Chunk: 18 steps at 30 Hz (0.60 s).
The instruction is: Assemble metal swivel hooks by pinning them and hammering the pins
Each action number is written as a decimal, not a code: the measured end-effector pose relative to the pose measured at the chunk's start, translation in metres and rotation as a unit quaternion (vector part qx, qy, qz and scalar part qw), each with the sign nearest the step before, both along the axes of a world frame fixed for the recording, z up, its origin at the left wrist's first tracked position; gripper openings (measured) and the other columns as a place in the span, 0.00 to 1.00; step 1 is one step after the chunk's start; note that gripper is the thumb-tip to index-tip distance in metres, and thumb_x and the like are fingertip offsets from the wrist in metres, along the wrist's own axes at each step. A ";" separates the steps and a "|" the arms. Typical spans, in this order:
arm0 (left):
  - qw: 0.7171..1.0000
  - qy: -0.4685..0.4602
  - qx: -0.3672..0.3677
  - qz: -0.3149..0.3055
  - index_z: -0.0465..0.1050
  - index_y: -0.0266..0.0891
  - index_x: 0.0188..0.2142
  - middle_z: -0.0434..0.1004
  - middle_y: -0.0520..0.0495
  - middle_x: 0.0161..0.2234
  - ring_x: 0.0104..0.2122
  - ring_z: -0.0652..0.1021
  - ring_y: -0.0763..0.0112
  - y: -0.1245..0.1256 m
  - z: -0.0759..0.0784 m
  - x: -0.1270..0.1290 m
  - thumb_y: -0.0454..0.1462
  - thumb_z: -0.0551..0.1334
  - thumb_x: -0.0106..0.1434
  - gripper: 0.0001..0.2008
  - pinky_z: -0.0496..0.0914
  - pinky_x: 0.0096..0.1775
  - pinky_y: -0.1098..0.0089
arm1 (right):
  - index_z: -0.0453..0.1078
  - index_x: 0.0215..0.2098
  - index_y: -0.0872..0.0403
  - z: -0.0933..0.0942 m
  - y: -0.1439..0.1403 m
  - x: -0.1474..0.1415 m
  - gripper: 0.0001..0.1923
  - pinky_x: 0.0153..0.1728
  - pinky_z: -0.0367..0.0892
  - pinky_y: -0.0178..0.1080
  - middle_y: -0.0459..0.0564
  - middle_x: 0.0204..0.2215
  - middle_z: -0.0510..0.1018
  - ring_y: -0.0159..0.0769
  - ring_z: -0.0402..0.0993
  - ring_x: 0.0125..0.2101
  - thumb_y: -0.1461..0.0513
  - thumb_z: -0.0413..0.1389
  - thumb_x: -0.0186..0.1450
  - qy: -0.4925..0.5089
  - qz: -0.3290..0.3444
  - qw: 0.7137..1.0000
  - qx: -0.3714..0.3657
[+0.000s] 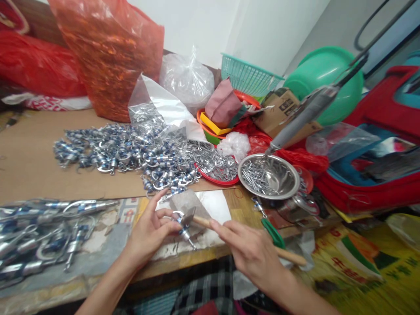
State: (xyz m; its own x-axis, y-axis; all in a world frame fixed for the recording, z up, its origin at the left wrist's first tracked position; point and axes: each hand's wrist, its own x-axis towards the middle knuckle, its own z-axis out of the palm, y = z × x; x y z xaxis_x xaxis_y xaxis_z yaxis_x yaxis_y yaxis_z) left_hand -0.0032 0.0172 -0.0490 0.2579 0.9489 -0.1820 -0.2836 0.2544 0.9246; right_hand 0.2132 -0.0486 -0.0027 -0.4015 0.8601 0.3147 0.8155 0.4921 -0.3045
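Observation:
My left hand (146, 229) is closed on a silver and blue hook bolt (187, 237), with the fingertips at its hooked end. Its thin end points down and to the right over a grey block (192, 204). In my closed right hand (254, 251) is a hammer (292, 256) with a pale wooden handle. The hammer's small head is at the hook bolt, close to the left fingertips; I cannot tell whether they touch. A white sheet lies under the block.
A heap of hook bolts (114, 146) lies behind my hands, with more hook bolts (29, 240) at the left. A steel bowl (292, 188) of pins and a red tray (218, 181) of small metal parts stand at the back. A grey power tool (300, 116) hangs over the bowl.

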 end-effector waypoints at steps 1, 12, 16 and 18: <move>1.000 0.000 0.000 -0.001 0.45 0.45 0.57 0.72 0.56 0.24 0.20 0.74 0.73 0.000 -0.001 0.000 0.30 0.65 0.45 0.42 0.73 0.26 0.68 | 0.55 0.57 0.46 -0.002 -0.003 -0.001 0.26 0.28 0.66 0.33 0.47 0.31 0.73 0.32 0.70 0.28 0.71 0.45 0.62 -0.027 -0.001 1.000 -0.012; 1.000 -0.001 -0.028 -0.007 0.51 0.42 0.55 0.73 0.57 0.24 0.22 0.74 0.74 0.000 0.001 -0.001 0.31 0.65 0.44 0.39 0.72 0.29 0.69 | 0.65 0.50 0.52 -0.037 0.027 0.021 0.20 0.36 0.68 0.39 0.51 0.38 0.76 0.37 0.72 0.36 0.63 0.52 0.59 0.172 -0.144 0.972 -0.071; 0.996 0.087 -0.028 -0.013 0.72 0.36 0.35 0.76 0.50 0.25 0.25 0.76 0.69 0.002 0.001 -0.003 0.34 0.65 0.44 0.15 0.72 0.32 0.65 | 0.69 0.46 0.55 -0.054 0.055 0.038 0.17 0.33 0.69 0.41 0.51 0.31 0.78 0.40 0.73 0.33 0.60 0.53 0.58 0.158 -0.166 0.960 -0.163; 0.987 0.157 0.019 -0.004 0.75 0.36 0.25 0.77 0.47 0.25 0.27 0.76 0.66 0.003 0.000 -0.004 0.35 0.65 0.44 0.05 0.71 0.35 0.63 | 0.71 0.43 0.54 -0.052 0.071 0.037 0.14 0.35 0.68 0.39 0.50 0.32 0.78 0.38 0.73 0.34 0.60 0.51 0.61 0.084 -0.163 0.974 -0.136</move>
